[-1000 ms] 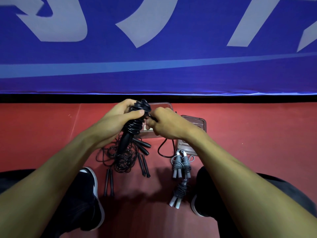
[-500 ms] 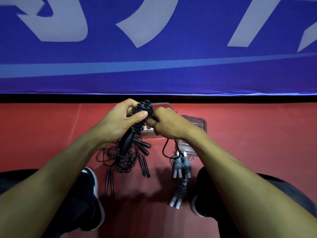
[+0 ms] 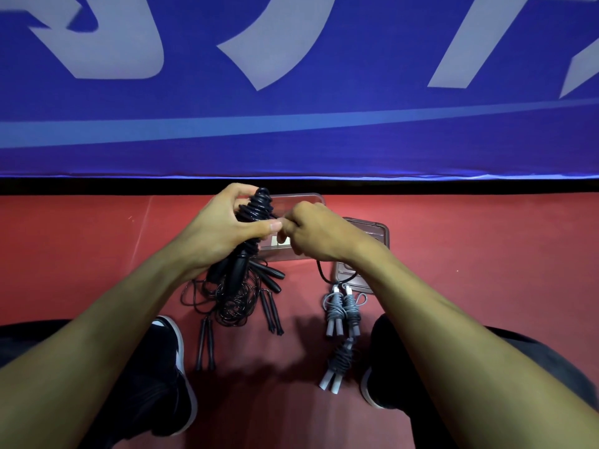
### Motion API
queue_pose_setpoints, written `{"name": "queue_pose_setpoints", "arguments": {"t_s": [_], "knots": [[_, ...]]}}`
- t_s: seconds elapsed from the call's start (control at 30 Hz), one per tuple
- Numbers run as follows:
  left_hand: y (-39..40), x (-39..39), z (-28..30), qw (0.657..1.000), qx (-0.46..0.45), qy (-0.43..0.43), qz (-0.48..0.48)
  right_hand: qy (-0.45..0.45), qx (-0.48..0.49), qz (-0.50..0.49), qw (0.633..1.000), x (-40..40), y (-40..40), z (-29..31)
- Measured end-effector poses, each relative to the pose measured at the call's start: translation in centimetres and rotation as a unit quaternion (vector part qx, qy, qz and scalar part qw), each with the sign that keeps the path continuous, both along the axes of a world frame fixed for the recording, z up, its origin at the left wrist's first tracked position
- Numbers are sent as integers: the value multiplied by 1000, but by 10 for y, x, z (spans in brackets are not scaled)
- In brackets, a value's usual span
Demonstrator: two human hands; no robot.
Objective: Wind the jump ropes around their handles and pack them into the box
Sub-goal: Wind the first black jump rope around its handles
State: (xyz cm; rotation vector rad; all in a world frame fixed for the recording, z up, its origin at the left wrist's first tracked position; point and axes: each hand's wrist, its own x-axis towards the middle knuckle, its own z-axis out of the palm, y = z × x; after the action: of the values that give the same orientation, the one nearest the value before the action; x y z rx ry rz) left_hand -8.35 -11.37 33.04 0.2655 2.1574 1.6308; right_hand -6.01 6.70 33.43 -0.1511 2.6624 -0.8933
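Even, fairly bright overhead light falls on the red floor (image 3: pixel 486 254), leaving soft shadows under the arms and near the shoes (image 3: pixel 175 377). The wide lens bows the blue banner (image 3: pixel 291 140) and stretches the forearms at the lower corners. The banner's lettering looks slightly soft; the centre is sharp.

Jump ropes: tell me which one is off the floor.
The black jump rope, gripped in the left hand while the right hand pinches its cord. The others, loose black and wound grey ones, lie on the floor.

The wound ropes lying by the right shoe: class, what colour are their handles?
Grey handles with darker grey cord wrapped round them; the head view shows it.
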Motion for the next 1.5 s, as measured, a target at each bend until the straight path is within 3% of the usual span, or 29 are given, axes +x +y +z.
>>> {"name": "queue_pose_setpoints", "arguments": {"t_s": [0.17, 0.33, 0.5, 0.67, 1.17, 1.23, 1.4, 1.5], "knots": [[-2, -2, 0, 999, -13, 14, -39, -8, -11, -5, 1000, 1, -2, 2], [-1, 0, -4, 991, 63, -87, -78, -8, -8, -10, 1000, 1, 0, 4], [0, 1, -2, 995, 47, -35, -75, -7, -3, -9, 1000, 3, -1, 6], [4, 4, 2, 994, 80, -47, -59, -8, -1, 4, 1000, 4, -4, 11], [4, 3, 1, 999, -25, 0, -23, -21, -3, 3, 1000, 4, -2, 8], [4, 3, 1, 1000, -4, -19, -21, -22, -8, -3, 1000, 2, -2, 6], [2, 2, -2, 973, 155, -167, -31, -16, -20, -15, 1000, 1, 2, 5], [3, 3, -4, 978, 140, -141, -61, -10, -25, -24, 999, 1, 2, 6]]}}
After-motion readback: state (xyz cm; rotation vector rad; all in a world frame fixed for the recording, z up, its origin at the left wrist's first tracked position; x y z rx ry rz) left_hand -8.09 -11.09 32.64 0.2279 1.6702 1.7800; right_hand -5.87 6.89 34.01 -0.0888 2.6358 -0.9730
